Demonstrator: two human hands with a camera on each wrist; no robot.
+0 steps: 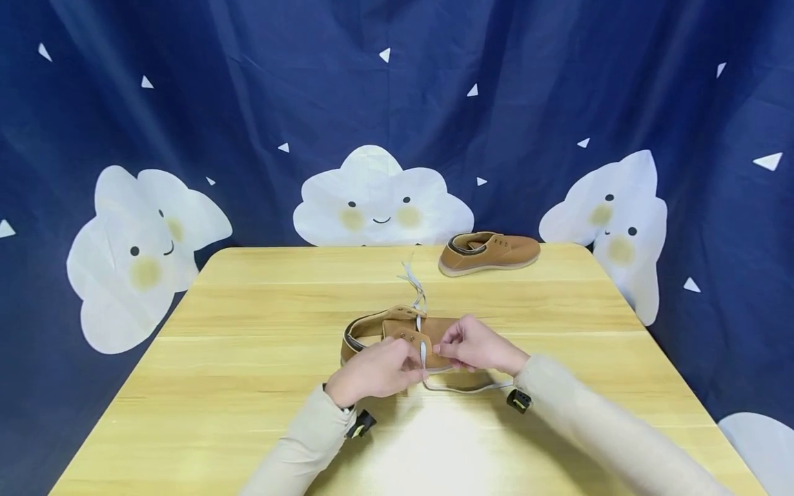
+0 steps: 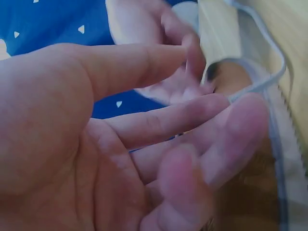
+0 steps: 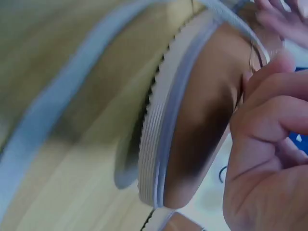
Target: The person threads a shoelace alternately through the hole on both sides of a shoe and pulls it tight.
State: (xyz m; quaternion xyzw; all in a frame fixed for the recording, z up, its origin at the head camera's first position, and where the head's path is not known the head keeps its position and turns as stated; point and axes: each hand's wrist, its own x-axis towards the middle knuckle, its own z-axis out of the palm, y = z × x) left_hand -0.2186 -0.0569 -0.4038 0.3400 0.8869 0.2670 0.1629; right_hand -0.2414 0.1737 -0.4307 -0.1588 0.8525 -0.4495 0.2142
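A brown lace-up shoe lies in the middle of the table, toe to the right, with a pale blue-grey shoelace through its front eyelets. At its near side is my left hand, fingers loosely bent and thumb apart from them. In the left wrist view the lace runs to the fingertips of that hand; no firm hold shows. My right hand has thumb and fingers curled together at the front corner of the eyelet flap. In the right wrist view, this hand pinches the shoe's flap, its fingertips partly hidden.
A matching brown shoe stands at the table's back edge, right of centre. One lace end lies beyond the near shoe; the other runs in front of it toward the right wrist. A blue cloud-patterned curtain hangs behind the wooden table.
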